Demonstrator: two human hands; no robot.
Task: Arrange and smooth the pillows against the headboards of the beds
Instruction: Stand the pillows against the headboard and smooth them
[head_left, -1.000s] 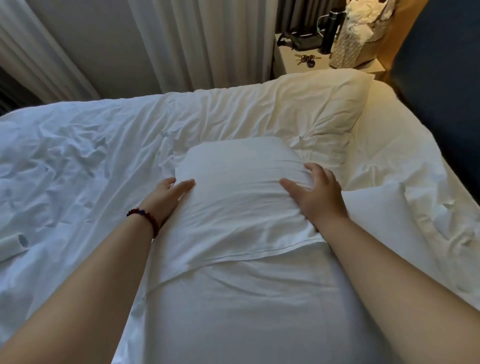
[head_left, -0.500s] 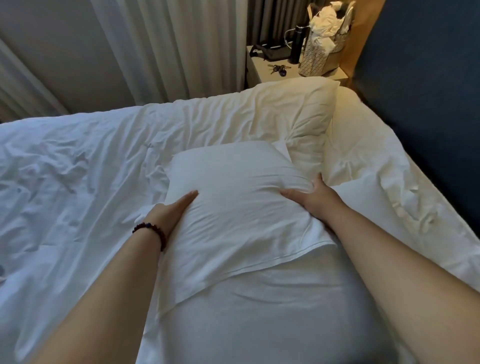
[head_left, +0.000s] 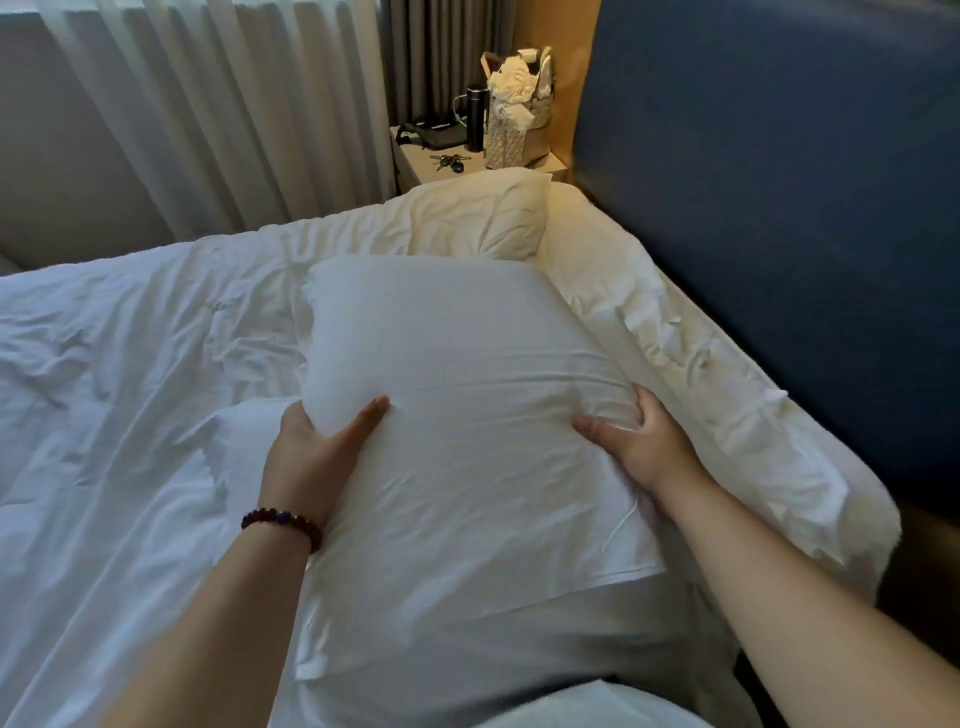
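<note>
Pillow (head_left: 467, 415): white, in a creased case, on the bed (head_left: 130, 389) near its head end. Not yet against the headboard (head_left: 779, 234); a strip of rumpled sheet (head_left: 675, 353) between the two. Case slack, with its open end trailing toward the viewer.

Left hand (head_left: 317, 447): grips the pillow's left edge, thumb on top, fingers hidden beneath. Beaded bracelet (head_left: 283, 519) at the wrist.

Right hand (head_left: 639, 447): grips the right edge, thumb flat on top, fingers curled round the side and pressed into the filling.

Second pillow (head_left: 483, 218): farther along the bed, wrinkled, lying flat near the far corner, one end close to the headboard but not propped on it.

Cover on the bed: heavily creased across the left side.

Bench (head_left: 418, 161) beyond the bed: keys, dark flask, patterned bag.

Progress, as judged: early to middle. First pillow in hand, placing and smoothing not yet done. Second pillow to be set and smoothed. Other beds out of view; state unknown.
</note>
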